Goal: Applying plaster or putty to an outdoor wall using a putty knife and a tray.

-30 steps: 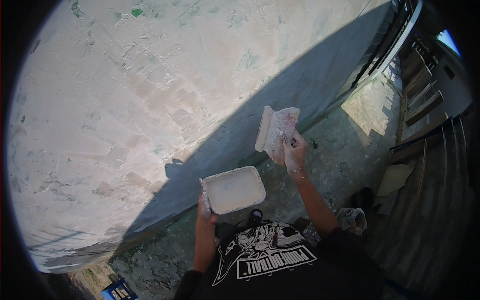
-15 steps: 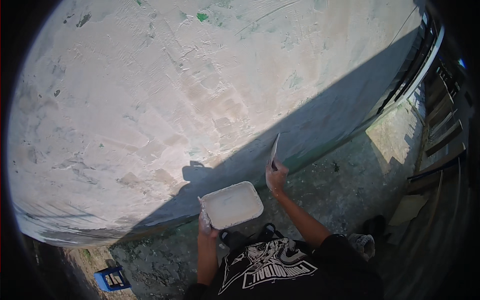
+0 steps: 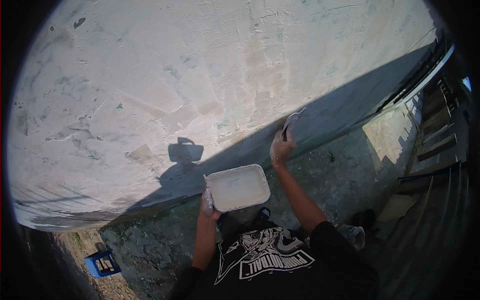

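My left hand (image 3: 208, 204), smeared with white, grips the left side of a shallow rectangular tray (image 3: 245, 205). A layer of whitish paste (image 3: 239, 186) covers the tray's bottom, and more is crusted along its rim. My right hand (image 3: 282, 149) is closed round a putty knife (image 3: 294, 118), its fingers and wrist dusted white. The blade points up toward the wall (image 3: 150, 75), near the shadow's edge; whether it touches the surface I cannot tell. Patchy pale coating with ridges and greenish spots covers that wall.
Dark, stained concrete floor (image 3: 145, 255) runs along the wall's foot. A blue plastic stool (image 3: 102, 263) stands at the lower left. Behind my right elbow is a whitish, crusted container (image 3: 353, 236). Wooden planks (image 3: 437, 145) lie along the right side.
My right hand has moved the putty knife farther up the wall, and its blade now shows more of its flat side. The head view has shifted; the tray stays in my left hand.
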A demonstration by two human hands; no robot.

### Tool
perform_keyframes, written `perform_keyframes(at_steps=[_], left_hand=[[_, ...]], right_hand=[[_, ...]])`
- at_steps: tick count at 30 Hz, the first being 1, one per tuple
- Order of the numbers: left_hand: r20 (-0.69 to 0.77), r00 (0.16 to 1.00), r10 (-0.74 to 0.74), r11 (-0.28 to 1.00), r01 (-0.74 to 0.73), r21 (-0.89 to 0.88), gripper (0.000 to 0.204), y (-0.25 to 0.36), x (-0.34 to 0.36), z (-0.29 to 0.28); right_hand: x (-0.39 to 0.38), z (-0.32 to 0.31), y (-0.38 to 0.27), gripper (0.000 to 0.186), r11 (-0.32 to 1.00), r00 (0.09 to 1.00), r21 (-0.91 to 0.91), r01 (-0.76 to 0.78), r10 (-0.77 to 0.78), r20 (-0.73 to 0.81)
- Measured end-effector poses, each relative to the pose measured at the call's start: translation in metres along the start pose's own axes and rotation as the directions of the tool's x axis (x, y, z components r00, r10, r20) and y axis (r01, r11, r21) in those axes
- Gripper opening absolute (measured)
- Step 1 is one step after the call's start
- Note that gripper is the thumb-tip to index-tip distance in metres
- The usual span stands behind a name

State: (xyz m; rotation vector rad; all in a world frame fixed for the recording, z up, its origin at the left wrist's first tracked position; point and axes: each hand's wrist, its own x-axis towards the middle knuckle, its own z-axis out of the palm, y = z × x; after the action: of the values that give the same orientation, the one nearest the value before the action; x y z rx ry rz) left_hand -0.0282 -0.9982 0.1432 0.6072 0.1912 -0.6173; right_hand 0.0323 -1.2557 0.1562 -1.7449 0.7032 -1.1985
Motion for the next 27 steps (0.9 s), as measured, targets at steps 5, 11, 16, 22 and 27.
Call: perform_keyframes(at_steps=[5, 11, 16, 22, 27], left_hand=[[0.019, 0.999, -0.026, 0.999, 0.025, 0.033, 0.044, 0.024, -0.002, -0.028], [0.002, 0.993, -0.118, 0.991, 0.118, 0.064, 0.047, 0.057, -0.012, -0.047], [0.033, 0.977, -0.211, 0.971, 0.206, 0.120, 0.053, 0.080, -0.017, -0.070], [0.016, 0.979, -0.203, 0.970, 0.199, 0.140, 0.054, 0.097, -0.019, -0.103], [0.064, 0.962, -0.267, 0.953, 0.254, 0.167, 0.054, 0.107, -0.017, -0.095]], right_hand=[[-0.057, 0.002, -0.017, 0.035, 0.991, 0.991, -0.039, 0.129, -0.127, 0.051], [-0.077, -0.018, -0.032, 0.030, 0.978, 0.961, 0.015, -0.210, 0.203, 0.187], [-0.081, 0.018, -0.054, 0.035, 0.992, 0.986, -0.063, -0.110, 0.117, 0.122], [-0.144, 0.026, -0.074, 0.037, 0.973, 0.948, 0.112, -0.200, 0.164, 0.272], [-0.142, -0.022, -0.088, 0.027, 0.796, 0.896, 0.423, -0.432, 0.326, 0.300]])
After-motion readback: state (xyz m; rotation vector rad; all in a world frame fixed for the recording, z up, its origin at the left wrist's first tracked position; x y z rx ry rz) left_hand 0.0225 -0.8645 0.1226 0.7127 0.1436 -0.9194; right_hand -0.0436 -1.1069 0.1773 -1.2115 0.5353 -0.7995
